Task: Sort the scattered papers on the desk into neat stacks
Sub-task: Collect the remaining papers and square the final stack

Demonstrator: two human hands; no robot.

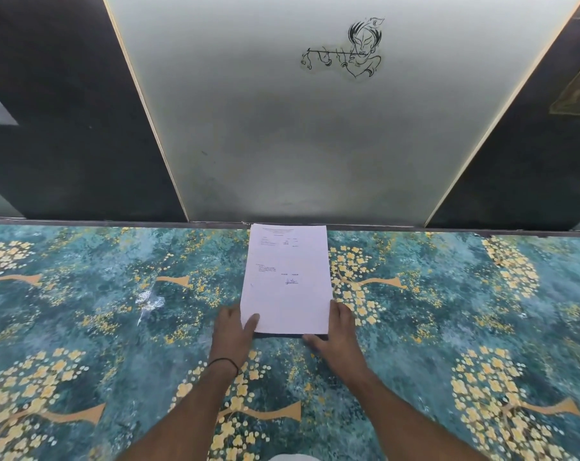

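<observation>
One stack of white printed papers (287,277) lies in the middle of the desk, its far edge against the back of the desktop. The top sheet carries small print and a signature. My left hand (233,331) holds the stack's near-left corner, thumb on top of the sheet and fingers under the edge. My right hand (335,331) holds the near-right corner, fingers along the right edge and thumb at the near edge. The near edge is lifted a little and casts a dark shadow on the desk.
The desk (115,311) is covered in a teal sheet with yellow flower-tree patterns. Behind it rises a frosted glass panel (315,144) with a black line-drawing sticker (348,49), flanked by dark panels.
</observation>
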